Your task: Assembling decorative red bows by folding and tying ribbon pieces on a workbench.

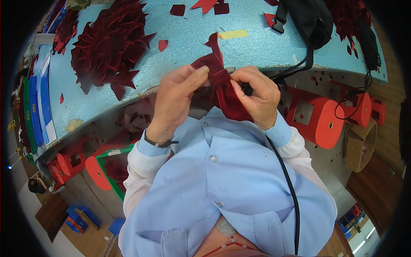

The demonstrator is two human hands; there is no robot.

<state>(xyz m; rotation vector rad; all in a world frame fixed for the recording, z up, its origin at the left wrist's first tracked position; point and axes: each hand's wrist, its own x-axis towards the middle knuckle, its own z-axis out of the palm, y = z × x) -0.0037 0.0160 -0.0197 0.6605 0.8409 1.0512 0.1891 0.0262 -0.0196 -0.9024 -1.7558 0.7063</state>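
Left fingers: the left hand (177,96) pinches the upper left edge of a dark red cloth piece (222,88), thumb pressed flat on top of it.
Right fingers: the right hand (259,96) is curled tight round the cloth's right side, fingertips tucked into a fold.
Cloth: deep wine-red, velvety, folded and bunched between both hands; one pointed tip sticks up past the fingers, a longer tail hangs down toward the light blue shirt (231,184).
Place: held in the air just in front of the chest, at the near edge of the blue table (188,38).
Around: a heap of similar red cloth pieces (109,45) lies on the table to the left; a black bag (310,19) sits upper right; red stools (321,122) stand below the table.
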